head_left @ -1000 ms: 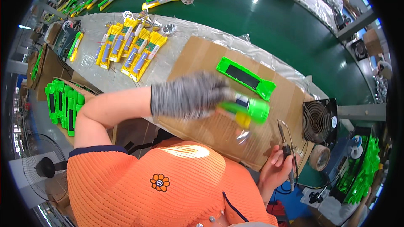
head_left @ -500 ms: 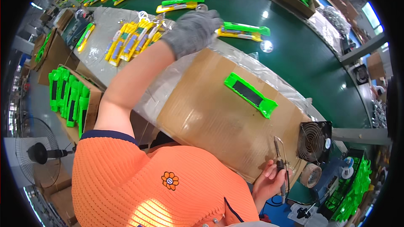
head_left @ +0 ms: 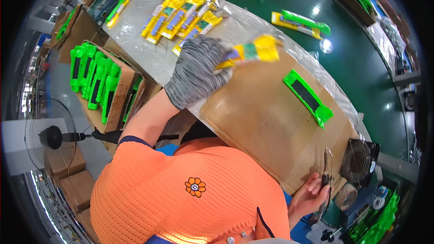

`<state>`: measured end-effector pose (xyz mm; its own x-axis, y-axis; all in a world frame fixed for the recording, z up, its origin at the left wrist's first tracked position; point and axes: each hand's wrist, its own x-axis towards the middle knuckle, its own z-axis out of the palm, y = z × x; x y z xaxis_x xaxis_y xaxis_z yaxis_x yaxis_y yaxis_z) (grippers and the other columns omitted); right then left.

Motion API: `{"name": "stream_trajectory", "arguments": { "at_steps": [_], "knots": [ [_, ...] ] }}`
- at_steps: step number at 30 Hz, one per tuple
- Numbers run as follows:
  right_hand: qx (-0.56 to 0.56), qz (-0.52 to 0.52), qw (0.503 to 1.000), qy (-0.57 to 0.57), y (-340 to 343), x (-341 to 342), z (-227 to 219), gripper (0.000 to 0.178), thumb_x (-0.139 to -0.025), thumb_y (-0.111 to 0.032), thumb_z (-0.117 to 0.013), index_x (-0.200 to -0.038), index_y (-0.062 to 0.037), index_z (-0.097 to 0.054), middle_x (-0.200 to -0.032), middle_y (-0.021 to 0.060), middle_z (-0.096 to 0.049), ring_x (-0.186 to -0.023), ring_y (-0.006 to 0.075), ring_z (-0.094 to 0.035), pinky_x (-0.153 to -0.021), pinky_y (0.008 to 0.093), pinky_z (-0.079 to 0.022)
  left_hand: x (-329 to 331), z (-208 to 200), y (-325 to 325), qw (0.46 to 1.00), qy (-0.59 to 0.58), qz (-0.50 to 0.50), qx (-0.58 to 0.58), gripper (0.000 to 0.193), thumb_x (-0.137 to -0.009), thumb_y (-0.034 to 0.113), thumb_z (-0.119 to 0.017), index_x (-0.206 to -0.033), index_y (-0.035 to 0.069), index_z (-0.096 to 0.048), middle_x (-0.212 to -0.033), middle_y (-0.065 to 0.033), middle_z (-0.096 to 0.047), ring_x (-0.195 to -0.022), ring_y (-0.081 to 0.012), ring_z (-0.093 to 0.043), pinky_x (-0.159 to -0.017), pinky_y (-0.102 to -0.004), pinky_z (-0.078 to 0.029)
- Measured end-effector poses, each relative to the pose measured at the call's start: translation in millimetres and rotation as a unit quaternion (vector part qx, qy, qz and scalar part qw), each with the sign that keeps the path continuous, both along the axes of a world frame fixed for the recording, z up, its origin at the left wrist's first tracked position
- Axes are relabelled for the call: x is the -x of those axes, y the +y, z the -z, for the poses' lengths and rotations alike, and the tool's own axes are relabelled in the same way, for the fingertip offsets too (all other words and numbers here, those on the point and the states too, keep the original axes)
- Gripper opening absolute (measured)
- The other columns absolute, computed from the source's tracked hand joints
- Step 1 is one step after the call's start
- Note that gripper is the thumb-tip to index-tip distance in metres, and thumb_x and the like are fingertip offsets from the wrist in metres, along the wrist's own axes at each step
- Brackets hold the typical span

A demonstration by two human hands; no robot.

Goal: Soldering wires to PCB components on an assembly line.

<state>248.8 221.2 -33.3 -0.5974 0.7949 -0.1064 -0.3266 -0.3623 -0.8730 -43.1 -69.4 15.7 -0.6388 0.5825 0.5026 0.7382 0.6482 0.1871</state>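
My left hand, in a grey knit glove, is closed on a yellow plastic part with a purple piece and a green patch. This part is blurred and hangs over the far left of a brown cardboard sheet. Just beyond the glove, several similar yellow parts lie in a pile. My bare right hand grips a soldering iron with a thin curved tube beside its tip, at the sheet's near right corner. A green plastic housing with a black panel lies on the sheet's right side.
Paired green and yellow parts lie on the dark green belt beyond the table. A carton of green housings stands at left, near a standing fan. At right sit a small square fan and a tape roll.
My left hand has come back from the belt's edge toward me, now carrying a yellow part over the cardboard. The view has shifted; my right hand keeps its hold on the soldering iron.
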Motion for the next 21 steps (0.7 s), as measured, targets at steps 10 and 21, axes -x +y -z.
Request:
{"name": "stream_trajectory", "arguments": {
  "at_steps": [10,21],
  "knots": [
    [-0.043,-0.012,0.993,0.107,-4.9,-3.9,-19.9,0.014,-0.097,-0.016,-0.054,-0.090,-0.0107,-0.043,-0.054,-0.0014,-0.038,-0.051,0.0125,-0.045,-0.098,0.0409,-0.044,-16.6,5.2,66.6,0.933,-0.021,0.339,0.120,0.032,-0.075,0.018,-0.073,-0.106,0.022,-0.065,-0.111,-0.0005,-0.064,-0.098,-0.0239,-0.060,-0.085,-0.0380,-0.045],
    [-0.065,-0.159,0.985,-0.023,-32.0,11.6,-18.2,0.026,-0.091,-0.021,-0.062,-0.096,-0.0078,-0.040,-0.054,-0.0008,-0.041,-0.044,0.0141,-0.048,-0.103,0.0623,-0.041,-29.9,23.8,84.4,0.868,-0.256,0.425,-0.009,0.011,-0.083,0.009,-0.072,-0.093,0.011,-0.068,-0.092,-0.0078,-0.066,-0.081,-0.0288,-0.064,-0.071,-0.0376,-0.052]
  ]
}}
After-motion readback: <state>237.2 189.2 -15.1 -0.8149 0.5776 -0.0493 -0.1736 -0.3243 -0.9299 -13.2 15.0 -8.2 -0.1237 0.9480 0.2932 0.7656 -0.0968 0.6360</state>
